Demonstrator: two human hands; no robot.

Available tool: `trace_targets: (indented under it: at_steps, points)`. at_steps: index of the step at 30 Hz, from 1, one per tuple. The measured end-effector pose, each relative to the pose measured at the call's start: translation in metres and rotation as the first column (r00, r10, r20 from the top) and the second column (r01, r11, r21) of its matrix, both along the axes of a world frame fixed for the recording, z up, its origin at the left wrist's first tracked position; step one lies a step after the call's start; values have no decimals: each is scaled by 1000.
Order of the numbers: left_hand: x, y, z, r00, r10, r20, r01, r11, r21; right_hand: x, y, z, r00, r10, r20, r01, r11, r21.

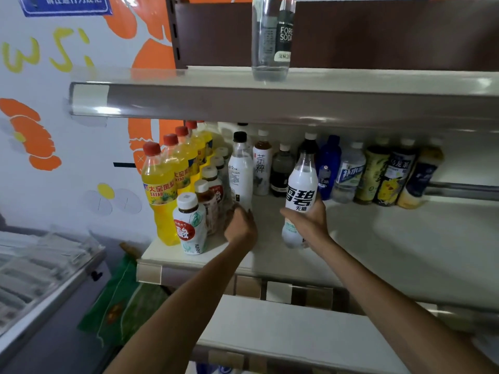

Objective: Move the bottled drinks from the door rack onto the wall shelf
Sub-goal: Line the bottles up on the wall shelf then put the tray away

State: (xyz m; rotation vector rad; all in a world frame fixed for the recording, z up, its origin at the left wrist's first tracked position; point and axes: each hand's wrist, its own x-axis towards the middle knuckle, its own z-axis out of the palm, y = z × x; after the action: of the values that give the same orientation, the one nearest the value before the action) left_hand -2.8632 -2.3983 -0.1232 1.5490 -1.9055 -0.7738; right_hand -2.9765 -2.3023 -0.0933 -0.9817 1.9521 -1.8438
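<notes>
My right hand grips a white-labelled soda bottle round its lower middle, holding it upright just above the middle wall shelf. My left hand reaches to the base of a white bottle with a black cap standing on that shelf; its fingers curl at the bottle's foot, and whether they hold it is hidden. Behind stand several more bottles along the shelf's back.
Yellow pineapple drinks with red caps and small tea bottles fill the shelf's left end. A clear soda bottle stands on the upper shelf. A lower shelf juts out below. A glass-topped freezer sits at the left.
</notes>
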Motion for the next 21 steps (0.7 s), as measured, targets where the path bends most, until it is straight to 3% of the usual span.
trace_targets:
  at_steps: [5,9,11,14,16,18,21]
  points:
    - [-16,-31,0,992,-69,-109,79,992,97,-2,-2,-10,998,32,-60,-33,999,-16]
    - [-29,-45,10,942,166,-291,-116,977,179,-2,-2,-12,996,40,-84,-43,998,-34]
    - [-29,-45,13,929,178,-326,-99,965,244,-5,-1,-15,995,44,-94,-48,998,-48]
    - [-39,-71,-13,942,114,-317,-30,965,259,-7,-1,-20,993,38,-111,-45,997,-59]
    - [-49,-97,-40,923,201,-327,-122,961,247,-8,-2,-22,992,40,-118,-48,997,-68]
    - [-53,-124,-62,952,188,-240,-125,959,255,-9,-3,-23,992,41,-120,-50,996,-75]
    - [-41,-110,-42,977,172,-124,-138,959,247,-8,-4,-23,991,48,-123,-57,996,-74]
